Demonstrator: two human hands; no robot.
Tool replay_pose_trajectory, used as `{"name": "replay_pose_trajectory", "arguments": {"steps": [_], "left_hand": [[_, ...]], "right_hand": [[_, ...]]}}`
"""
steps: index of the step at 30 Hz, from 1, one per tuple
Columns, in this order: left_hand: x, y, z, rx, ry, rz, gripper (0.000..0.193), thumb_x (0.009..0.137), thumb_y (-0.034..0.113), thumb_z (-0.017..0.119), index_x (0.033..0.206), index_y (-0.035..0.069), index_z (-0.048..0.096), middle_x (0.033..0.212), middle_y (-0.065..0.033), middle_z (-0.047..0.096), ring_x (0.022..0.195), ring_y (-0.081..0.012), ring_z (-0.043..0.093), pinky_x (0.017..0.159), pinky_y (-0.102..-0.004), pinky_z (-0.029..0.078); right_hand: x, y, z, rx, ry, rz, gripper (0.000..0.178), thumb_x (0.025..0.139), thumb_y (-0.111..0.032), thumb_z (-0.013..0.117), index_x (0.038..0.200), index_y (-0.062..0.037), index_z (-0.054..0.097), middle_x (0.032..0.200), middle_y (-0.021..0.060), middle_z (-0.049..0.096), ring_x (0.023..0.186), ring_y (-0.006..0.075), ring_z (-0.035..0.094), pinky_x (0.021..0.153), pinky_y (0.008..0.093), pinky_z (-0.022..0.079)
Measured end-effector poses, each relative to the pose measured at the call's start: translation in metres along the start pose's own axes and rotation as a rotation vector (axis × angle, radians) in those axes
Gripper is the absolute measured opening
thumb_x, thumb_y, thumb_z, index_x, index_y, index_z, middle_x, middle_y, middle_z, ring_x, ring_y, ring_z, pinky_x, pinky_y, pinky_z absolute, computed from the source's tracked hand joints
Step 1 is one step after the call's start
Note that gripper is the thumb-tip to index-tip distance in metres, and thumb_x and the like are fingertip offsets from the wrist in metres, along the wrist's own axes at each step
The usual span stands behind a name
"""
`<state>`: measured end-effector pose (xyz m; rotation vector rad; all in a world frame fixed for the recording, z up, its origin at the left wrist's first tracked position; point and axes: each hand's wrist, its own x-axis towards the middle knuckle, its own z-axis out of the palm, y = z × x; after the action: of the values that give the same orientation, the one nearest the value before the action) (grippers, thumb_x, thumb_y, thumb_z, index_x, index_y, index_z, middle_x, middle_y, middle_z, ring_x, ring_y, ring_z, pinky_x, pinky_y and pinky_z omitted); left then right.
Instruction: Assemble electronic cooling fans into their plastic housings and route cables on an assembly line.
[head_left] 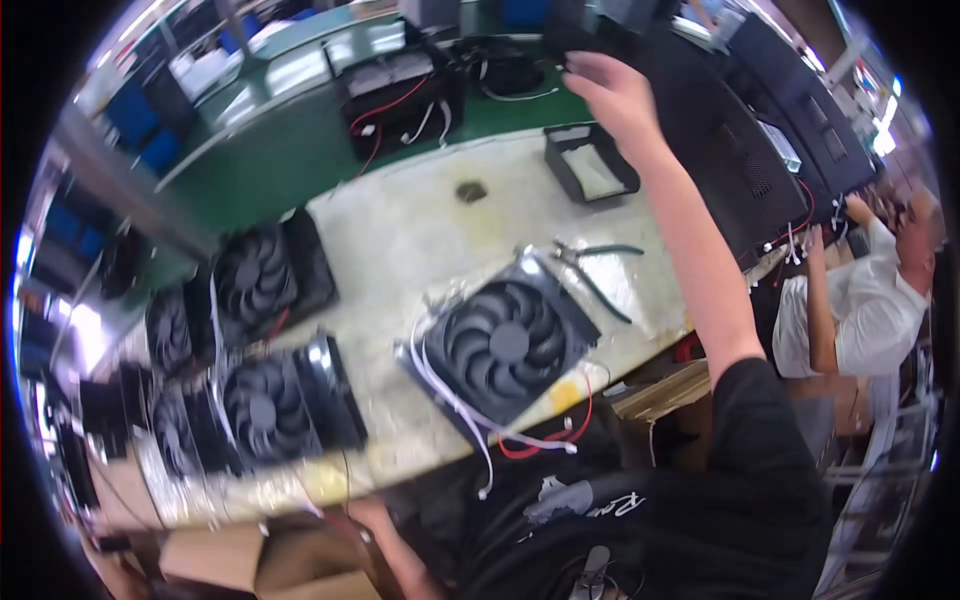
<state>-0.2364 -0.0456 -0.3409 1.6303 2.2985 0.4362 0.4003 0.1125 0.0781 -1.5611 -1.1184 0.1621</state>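
Right hand (612,98), upper centre, is reaching beyond tray (566,178); left hand (369,515), lower left, is hanging by surface (400,215); fingers' hold, both: cannot tell; fan (511,342) is lying centre; apparent step: reaching, next calling for grip.

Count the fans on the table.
5: the middle fan; at left, the rear inner fan and rear outer fan; nearer, the front inner fan and front outer fan. Others may be hidden at the left of the table.
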Motion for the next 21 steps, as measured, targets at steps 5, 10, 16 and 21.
{"name": "replay_pose_trajectory", "arguments": {"steps": [5, 10, 16, 21], "left_hand": [[0.08, 0.052, 0.024, -0.191, -0.194, -0.006, 0.041, 0.09, 0.011, 0.057, 0.128, -0.004, 0.051, 0.12, -0.0176, 0.062, 0.108, -0.0334, 0.059, 0.1, -0.0397, 0.043], [0.106, 0.106, -0.02, -0.229, -0.297, 0.116, 0.039, 0.091, 0.01, 0.057, 0.127, -0.003, 0.053, 0.117, -0.018, 0.063, 0.105, -0.0328, 0.06, 0.099, -0.0395, 0.044], [0.079, 0.161, -0.138, -0.258, -0.429, 0.235, 0.036, 0.092, 0.009, 0.056, 0.126, -0.001, 0.055, 0.113, -0.0184, 0.065, 0.102, -0.0321, 0.062, 0.097, -0.0393, 0.046], [0.045, 0.217, -0.258, -0.266, -0.485, 0.383, 0.034, 0.093, 0.008, 0.056, 0.126, 0.0, 0.057, 0.111, -0.0188, 0.066, 0.099, -0.0316, 0.063, 0.096, -0.0391, 0.047]], "right_hand": [[0.184, 0.123, 0.004, -1.179, 0.198, -0.037, 0.049, 0.076, -0.023, 0.068, 0.117, 0.0026, 0.062, 0.121, 0.0228, 0.063, 0.115, 0.038, 0.059, 0.094, 0.0438, 0.05], [0.257, 0.201, -0.022, -1.487, 0.271, 0.336, 0.038, 0.086, -0.022, 0.054, 0.118, -0.0024, 0.062, 0.124, 0.0227, 0.061, 0.118, 0.0407, 0.057, 0.096, 0.0541, 0.044], [0.312, 0.228, -0.048, -1.353, 0.158, 0.131, 0.024, 0.088, -0.018, 0.052, 0.102, -0.0097, 0.07, 0.111, 0.0158, 0.068, 0.104, 0.0343, 0.065, 0.083, 0.0439, 0.054], [0.309, 0.118, 0.009, -1.073, 0.327, -0.042, 0.016, 0.076, -0.009, 0.06, 0.089, -0.0039, 0.069, 0.094, 0.0222, 0.069, 0.094, 0.0369, 0.067, 0.082, 0.0447, 0.053]]}}
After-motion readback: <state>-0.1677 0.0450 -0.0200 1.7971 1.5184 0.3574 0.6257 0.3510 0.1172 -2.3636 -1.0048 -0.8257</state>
